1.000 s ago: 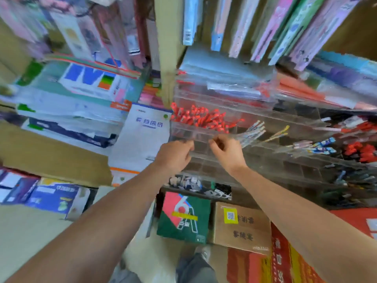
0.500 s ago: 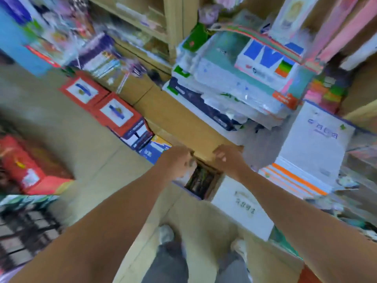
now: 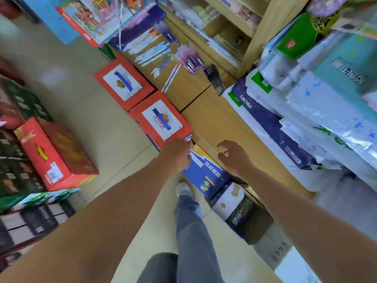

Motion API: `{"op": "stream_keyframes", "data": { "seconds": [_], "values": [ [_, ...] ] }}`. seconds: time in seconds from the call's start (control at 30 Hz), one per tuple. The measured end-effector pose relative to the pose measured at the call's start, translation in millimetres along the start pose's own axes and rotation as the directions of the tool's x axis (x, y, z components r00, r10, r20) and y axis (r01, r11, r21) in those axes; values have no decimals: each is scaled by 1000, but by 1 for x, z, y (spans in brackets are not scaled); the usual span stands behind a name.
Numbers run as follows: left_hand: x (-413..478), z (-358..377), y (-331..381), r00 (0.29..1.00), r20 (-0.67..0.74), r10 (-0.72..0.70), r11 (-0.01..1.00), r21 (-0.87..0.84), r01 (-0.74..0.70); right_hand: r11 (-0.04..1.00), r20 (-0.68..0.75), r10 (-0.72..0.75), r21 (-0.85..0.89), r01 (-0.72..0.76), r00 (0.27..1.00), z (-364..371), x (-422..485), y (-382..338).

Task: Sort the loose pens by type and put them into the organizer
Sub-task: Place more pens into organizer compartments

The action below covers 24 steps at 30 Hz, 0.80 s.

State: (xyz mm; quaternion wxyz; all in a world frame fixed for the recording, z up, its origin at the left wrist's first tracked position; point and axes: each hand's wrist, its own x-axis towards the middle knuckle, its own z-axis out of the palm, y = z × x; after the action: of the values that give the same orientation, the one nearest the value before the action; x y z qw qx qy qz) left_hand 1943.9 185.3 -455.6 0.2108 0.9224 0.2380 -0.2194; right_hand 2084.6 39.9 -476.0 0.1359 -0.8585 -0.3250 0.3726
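Though seemingly empty, both hands [image 3: 177, 154] [image 3: 234, 158] curled.

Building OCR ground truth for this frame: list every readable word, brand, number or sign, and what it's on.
"deli": white brand lettering, rotated, on the dark blue ream wrapper.
Chinese characters on the blue box: too blurred to read.
Chinese print on the teal box: too blurred to read.
White labels on the red boxes: too blurred to read.
No numbers or signs are legible.
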Motion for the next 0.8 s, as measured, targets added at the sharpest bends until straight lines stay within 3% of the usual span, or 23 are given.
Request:
{"op": "stream_keyframes", "data": {
  "seconds": [0.37,0.6,0.8],
  "values": [
    [164,-45,-141,997,63,-44,999,30,42,999,113,46,-15,-45,992,18,195,-74],
    [261,-81,-222,999,-16,39,996,85,-38,969,-41,191,164,-182,981,27,308,-125],
    [325,-101,-272,997,-75,17,1000,-21,-18,899,-172,418,216,-380,892,42,390,-172]
  ]
}}
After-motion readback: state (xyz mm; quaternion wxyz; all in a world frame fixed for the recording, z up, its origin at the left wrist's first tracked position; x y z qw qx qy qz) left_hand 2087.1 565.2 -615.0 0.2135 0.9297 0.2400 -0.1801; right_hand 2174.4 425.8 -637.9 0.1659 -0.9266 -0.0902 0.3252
